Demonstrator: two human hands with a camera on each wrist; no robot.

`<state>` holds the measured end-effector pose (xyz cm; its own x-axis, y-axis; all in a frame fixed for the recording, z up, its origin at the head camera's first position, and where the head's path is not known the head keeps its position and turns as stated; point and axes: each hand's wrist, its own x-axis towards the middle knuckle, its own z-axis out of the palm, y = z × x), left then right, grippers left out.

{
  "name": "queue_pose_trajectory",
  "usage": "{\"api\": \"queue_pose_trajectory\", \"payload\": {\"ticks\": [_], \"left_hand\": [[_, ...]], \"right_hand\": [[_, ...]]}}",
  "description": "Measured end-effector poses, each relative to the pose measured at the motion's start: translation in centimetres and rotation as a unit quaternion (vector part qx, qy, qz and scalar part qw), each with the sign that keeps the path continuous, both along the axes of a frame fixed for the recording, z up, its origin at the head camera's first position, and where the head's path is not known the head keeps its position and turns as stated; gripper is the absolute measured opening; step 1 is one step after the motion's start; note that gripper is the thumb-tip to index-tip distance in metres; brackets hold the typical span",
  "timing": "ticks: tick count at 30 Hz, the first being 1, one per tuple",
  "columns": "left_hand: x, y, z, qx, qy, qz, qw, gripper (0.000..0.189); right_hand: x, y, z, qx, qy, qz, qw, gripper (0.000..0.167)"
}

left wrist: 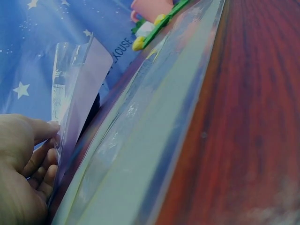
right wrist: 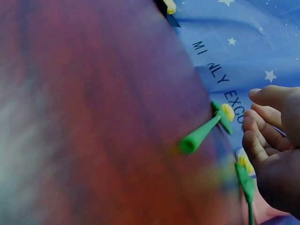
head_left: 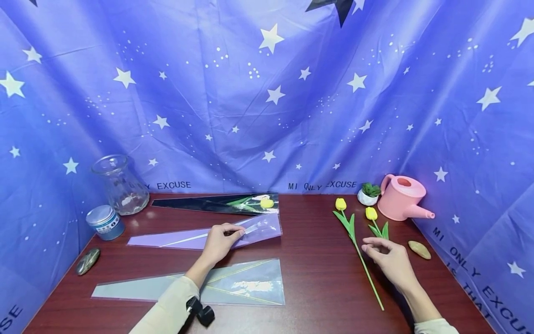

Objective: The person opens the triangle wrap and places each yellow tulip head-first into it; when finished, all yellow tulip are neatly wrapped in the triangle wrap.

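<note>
Up in the head view, the left hand (head_left: 219,243) pinches the purple sleeve (head_left: 192,241) near its wide end. The purple sleeve is on the dark red table (head_left: 313,278), between a black sleeve (head_left: 200,204) at the back and a gray sleeve (head_left: 233,283) in front. A yellow flower (head_left: 267,203) shows at the black sleeve's wide end. The right hand (head_left: 390,262) is softly bent and covers part of the near tulip (head_left: 371,214). The long tulip (head_left: 352,225) lies just left of it. A pink watering can (head_left: 402,199) and a little plant (head_left: 369,194) sit behind, and a tan stone (head_left: 419,249) lies to the right. Far left are a glass vase (head_left: 121,192), a blue jar (head_left: 105,225) and a dark stone (head_left: 88,261).

In the left wrist view, the thumb and fingers nip the clear side of the purple sleeve, and that end stands up. The gray sleeve lies flat beside it.

In the right wrist view, the right hand is free and loosely curled, with a little gap under its thumb. Two green stems are near it; whether it touches one is hard to tell.
</note>
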<state>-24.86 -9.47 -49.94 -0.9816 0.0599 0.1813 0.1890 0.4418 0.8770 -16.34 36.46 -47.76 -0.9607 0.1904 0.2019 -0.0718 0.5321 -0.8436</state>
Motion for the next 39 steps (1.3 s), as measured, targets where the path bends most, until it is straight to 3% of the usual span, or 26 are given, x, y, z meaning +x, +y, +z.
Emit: {"api": "queue_pose_trajectory", "payload": {"ticks": [6, 13, 22, 28, 39], "left_hand": [[-0.1, 0.0, 0.1, 0.002, 0.000, 0.002, 1.0000, 0.007], [-0.3, -0.1, 0.1, 0.006, 0.002, 0.002, 1.0000, 0.007], [-0.4, -0.3, 0.1, 0.006, 0.006, 0.002, 1.0000, 0.007], [-0.4, -0.2, -0.1, -0.002, 0.011, -0.003, 0.9999, 0.008], [0.0, -0.1, -0.4, -0.004, 0.010, -0.006, 0.9999, 0.009]], "right_hand": [[-0.1, 0.4, -1.0, -0.009, 0.011, 0.021, 0.9997, 0.031], [-0.7, 0.4, -1.6, 0.040, 0.001, 0.024, 0.9989, 0.033], [-1.1, -0.1, -1.2, 0.093, -0.021, 0.018, 0.9952, 0.038], [-1.1, -0.6, -1.1, 0.159, -0.026, 0.001, 0.9869, 0.028], [-1.4, -0.8, -0.6, 0.215, -0.040, -0.008, 0.9757, 0.006]]}}
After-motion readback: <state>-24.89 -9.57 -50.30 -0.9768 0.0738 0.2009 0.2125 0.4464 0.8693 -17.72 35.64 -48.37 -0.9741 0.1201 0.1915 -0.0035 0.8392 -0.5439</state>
